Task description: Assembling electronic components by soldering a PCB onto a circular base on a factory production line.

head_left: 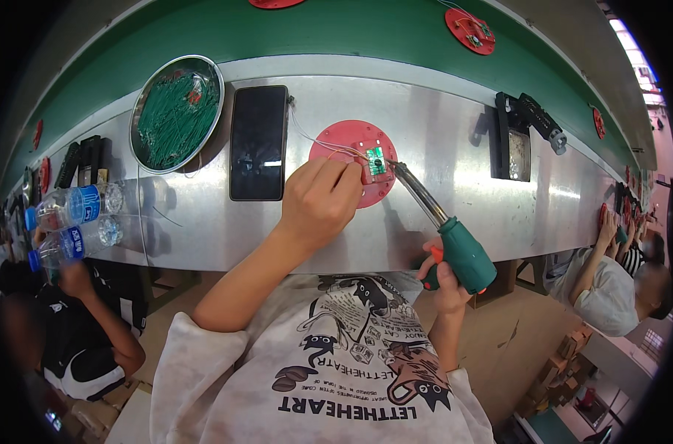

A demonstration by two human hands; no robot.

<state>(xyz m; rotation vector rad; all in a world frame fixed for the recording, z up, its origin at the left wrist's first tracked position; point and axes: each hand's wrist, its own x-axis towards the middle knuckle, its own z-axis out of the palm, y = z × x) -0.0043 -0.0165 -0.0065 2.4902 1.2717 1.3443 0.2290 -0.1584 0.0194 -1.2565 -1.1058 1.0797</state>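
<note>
A round red disc (329, 137) lies on the metal bench in front of me, with a small green circuit board (376, 166) mounted on it. Thin wires (318, 139) run from the board toward the upper left. My left hand (322, 194) rests over the disc's left side, fingers pinched on a thin wire beside the board; the fingertips are partly hidden. In my right hand (446, 287) is a green soldering gun (466, 255), gripped by its handle. Its metal tip reaches the right edge of the board; whether it touches a joint I cannot tell.
A black phone (259, 144) lies left of the disc, beside a steel bowl (217, 100) of green wires. Two water bottles (70, 206) lie farther left. A black stand (508, 137) stands on the right. Beyond, a green belt (381, 37) carries another red disc (469, 31). Co-workers sit on both sides.
</note>
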